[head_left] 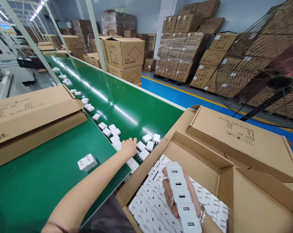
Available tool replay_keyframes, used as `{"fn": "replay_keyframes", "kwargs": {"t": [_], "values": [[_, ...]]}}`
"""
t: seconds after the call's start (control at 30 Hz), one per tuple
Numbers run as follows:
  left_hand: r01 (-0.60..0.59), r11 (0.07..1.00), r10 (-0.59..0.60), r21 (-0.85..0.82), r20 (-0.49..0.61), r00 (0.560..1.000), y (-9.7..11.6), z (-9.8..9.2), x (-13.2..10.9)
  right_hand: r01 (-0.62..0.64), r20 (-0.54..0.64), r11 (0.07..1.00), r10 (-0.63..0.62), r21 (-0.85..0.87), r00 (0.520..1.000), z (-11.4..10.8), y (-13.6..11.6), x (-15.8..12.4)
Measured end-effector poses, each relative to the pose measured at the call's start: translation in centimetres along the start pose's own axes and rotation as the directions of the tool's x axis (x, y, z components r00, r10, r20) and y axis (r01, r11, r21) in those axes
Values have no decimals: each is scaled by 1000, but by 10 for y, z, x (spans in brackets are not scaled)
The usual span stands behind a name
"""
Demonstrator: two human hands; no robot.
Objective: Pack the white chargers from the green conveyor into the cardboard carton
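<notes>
Charger row [182,196], right hand [193,191] partly hidden

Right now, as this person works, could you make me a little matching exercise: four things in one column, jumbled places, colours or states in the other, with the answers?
Things
1. Left hand
2. Right hand
3. Conveyor belt
4. Fan

Places, colours or states
A. Gripping a row of white chargers above an open carton
B. At the upper right, with a wire cage
C. Down among loose white chargers
D. Glossy green

Pairs: 1-C; 2-A; 3-D; 4-B
</notes>
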State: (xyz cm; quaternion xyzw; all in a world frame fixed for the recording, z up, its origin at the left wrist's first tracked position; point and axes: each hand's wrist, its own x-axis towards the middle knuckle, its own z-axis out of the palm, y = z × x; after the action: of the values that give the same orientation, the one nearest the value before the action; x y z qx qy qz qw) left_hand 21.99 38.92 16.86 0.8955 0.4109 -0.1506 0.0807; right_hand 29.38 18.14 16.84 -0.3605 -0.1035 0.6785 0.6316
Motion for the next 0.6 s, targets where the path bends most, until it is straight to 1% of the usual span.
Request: {"fn": "replay_keyframes", "kwargs": {"t": [0.1,0.2,0.27,0.37,0.5,0.6], "values": [[58,997,-57,-43,24,998,-2,11,11,-23,12,1000,22,19,1000,-1,1,1],[109,991,-106,-80,32,994,-2,12,17,-22,12,999,21,43,1000,0,0,2],[136,985,-132,-106,44,990,4,12,20,-49,21,997,48,53,999,1,0,2],[166,975,-156,-146,80,985,18,13,25,-96,43,994,94,44,995,0,-1,2],[198,963,-181,-183,106,978,32,17,30,-78,36,996,77,41,996,-1,-2,1],[213,960,-196,-182,109,975,34,17,33,-61,28,997,60,37,998,-1,-1,0]]}}
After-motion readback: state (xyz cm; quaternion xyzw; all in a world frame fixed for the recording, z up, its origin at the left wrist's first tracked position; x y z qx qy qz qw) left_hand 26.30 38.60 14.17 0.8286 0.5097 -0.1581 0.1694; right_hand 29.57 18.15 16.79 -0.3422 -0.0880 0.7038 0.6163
